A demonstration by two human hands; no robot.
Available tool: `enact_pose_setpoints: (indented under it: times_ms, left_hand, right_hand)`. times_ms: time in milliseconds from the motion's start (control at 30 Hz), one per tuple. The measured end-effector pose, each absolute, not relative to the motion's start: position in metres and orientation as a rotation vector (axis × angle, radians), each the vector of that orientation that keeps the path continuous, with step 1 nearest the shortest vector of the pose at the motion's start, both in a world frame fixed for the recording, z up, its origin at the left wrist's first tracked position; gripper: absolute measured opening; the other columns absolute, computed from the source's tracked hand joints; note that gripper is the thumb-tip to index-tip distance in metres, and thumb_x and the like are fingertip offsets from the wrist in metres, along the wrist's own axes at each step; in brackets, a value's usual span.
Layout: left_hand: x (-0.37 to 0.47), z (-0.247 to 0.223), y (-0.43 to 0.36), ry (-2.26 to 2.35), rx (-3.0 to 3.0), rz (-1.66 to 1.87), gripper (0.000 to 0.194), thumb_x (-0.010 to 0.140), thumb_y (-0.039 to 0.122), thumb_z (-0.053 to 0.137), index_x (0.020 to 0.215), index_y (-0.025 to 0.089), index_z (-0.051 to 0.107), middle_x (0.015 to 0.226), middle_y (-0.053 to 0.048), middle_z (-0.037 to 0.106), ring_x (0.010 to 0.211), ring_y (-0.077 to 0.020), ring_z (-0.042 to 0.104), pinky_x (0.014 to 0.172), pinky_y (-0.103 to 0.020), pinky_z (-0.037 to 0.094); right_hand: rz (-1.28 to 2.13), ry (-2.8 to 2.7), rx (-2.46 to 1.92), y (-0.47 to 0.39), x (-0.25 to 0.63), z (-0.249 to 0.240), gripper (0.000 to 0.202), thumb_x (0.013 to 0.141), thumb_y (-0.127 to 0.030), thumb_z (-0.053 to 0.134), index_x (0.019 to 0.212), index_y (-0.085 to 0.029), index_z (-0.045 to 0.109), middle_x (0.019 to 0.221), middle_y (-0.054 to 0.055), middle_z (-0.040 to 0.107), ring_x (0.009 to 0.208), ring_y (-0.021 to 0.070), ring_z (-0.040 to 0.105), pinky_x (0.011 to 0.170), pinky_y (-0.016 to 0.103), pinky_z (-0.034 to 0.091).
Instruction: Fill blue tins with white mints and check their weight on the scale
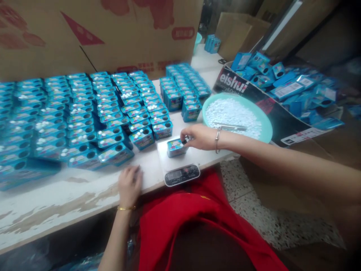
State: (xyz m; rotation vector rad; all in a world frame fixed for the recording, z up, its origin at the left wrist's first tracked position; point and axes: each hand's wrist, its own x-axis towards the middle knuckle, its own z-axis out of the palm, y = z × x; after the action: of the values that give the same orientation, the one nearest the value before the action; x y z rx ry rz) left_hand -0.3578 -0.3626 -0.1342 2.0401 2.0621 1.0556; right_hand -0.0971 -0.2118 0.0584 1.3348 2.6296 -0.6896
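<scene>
On the kitchen scale (182,174) lies a small blue box (176,147) with a colourful printed face. My right hand (199,136) is at the box's right end, fingers pinched together on a few white tablets (187,139). The fingers partly cover that end of the box. My left hand (130,184) rests on the front edge of the table, left of the scale, its fingers laid loosely on the surface and holding nothing. To the right of the scale, a mint-green basin (266,130) holds many white tablets, with a metal tool (229,127) lying on them.
Rows of blue boxes (81,116) with dark round holes fill the table's left; white tablets lie on some. More boxes (184,84) stand behind the scale. A black printed carton (242,84) heaped with blue boxes stands at right. A large cardboard box (113,37) blocks the back.
</scene>
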Motion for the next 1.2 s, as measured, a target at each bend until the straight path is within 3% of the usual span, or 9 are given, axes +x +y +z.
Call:
enact_pose_setpoints:
  times_ms: [300,467,667,800,933,1200]
  left_hand:
    - [-0.357,-0.133,-0.363,2.066,2.020,1.034,0.024,0.089,0.033,0.049,0.102,0.017,0.062,0.094,-0.010,0.060,0.090,-0.0234,0.056,0.081,-0.038,0.046]
    - [-0.357,-0.133,-0.363,2.065,2.020,1.030,0.024,0.090,0.033,0.050,0.102,0.017,0.062,0.093,-0.010,0.061,0.090,-0.0229,0.056,0.082,-0.037,0.046]
    - [-0.357,-0.133,-0.364,2.052,2.031,1.057,0.024,0.090,0.031,0.050,0.103,0.015,0.062,0.093,-0.009,0.060,0.089,-0.0214,0.056,0.080,-0.035,0.046]
    - [-0.357,-0.132,-0.363,2.057,2.031,1.038,0.024,0.090,0.031,0.050,0.103,0.015,0.063,0.093,-0.009,0.060,0.089,-0.0212,0.056,0.080,-0.035,0.046]
    - [-0.357,-0.134,-0.363,2.066,2.015,1.013,0.025,0.089,0.032,0.051,0.104,0.015,0.063,0.093,-0.009,0.059,0.088,-0.0209,0.056,0.081,-0.036,0.046]
    - [-0.317,-0.080,-0.353,1.942,2.270,1.277,0.032,0.084,0.024,0.060,0.117,0.022,0.060,0.108,-0.010,0.058,0.103,-0.0227,0.055,0.091,-0.040,0.044]
  right_hand:
    - [-0.755,2.603,1.369,-0.211,-0.097,0.059,0.023,0.076,-0.012,0.066,0.098,-0.014,0.071,0.086,0.005,0.066,0.083,0.0177,0.058,0.079,0.031,0.043]
    - [-0.941,2.621,1.436,-0.208,-0.094,0.062,0.015,0.080,-0.011,0.060,0.088,-0.011,0.072,0.081,0.003,0.065,0.081,0.0151,0.058,0.080,0.029,0.043]
    - [-1.975,2.174,1.793,-0.210,-0.058,0.058,0.016,0.079,-0.024,0.069,0.090,-0.013,0.067,0.064,-0.001,0.058,0.055,0.0065,0.048,0.053,0.019,0.041]
    - [-2.429,1.643,2.063,-0.222,-0.027,0.043,0.010,0.077,-0.013,0.067,0.087,-0.014,0.066,0.070,0.002,0.061,0.062,0.0077,0.055,0.056,0.017,0.048]
    - [-2.526,1.403,2.170,-0.235,-0.008,0.027,0.011,0.078,-0.009,0.064,0.087,-0.014,0.066,0.071,0.002,0.062,0.066,0.0076,0.058,0.061,0.015,0.051]
    - [-2.472,1.772,1.890,-0.239,-0.023,0.030,0.008,0.082,-0.020,0.067,0.081,-0.014,0.062,0.068,0.000,0.061,0.049,0.0036,0.045,0.040,0.015,0.032]
